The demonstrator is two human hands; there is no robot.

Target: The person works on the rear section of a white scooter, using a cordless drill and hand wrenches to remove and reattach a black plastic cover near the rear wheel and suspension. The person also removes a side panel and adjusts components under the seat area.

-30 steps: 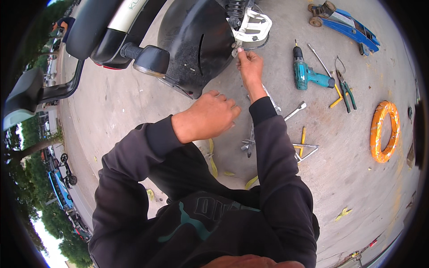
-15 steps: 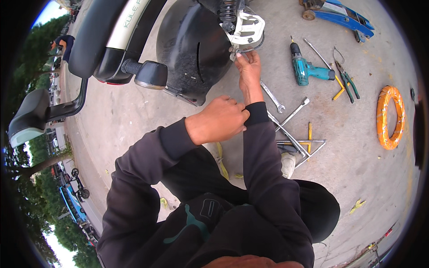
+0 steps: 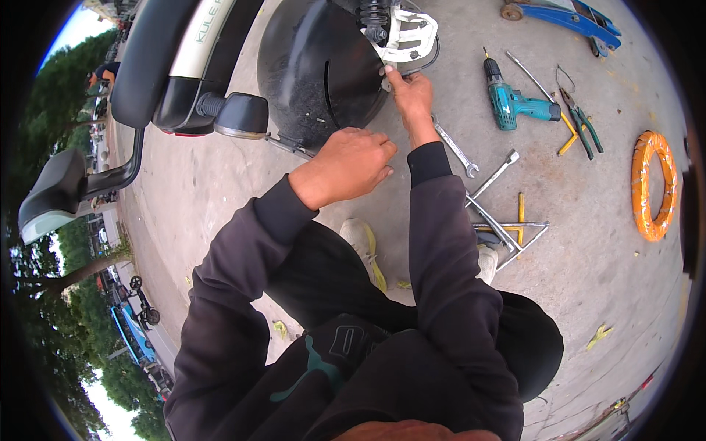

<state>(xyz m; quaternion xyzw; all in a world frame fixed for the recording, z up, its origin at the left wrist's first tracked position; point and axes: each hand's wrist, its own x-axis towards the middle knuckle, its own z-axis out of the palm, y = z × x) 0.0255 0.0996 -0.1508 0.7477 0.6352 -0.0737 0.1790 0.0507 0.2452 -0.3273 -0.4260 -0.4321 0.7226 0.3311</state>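
Reaching right fingers [image 3: 393,74] beside white bracket [image 3: 403,55]

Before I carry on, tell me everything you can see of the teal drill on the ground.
The teal and black drill, apparently plastic-bodied, lies on its side on the grey ground. Its black chuck holds a thin bit pointing toward the picture's top; the handle extends rightward to a dark base. It sits right of the right hand, which isn't touching it. A metal rod runs close by the base; whether they touch is unclear, as is whether it's switched on.
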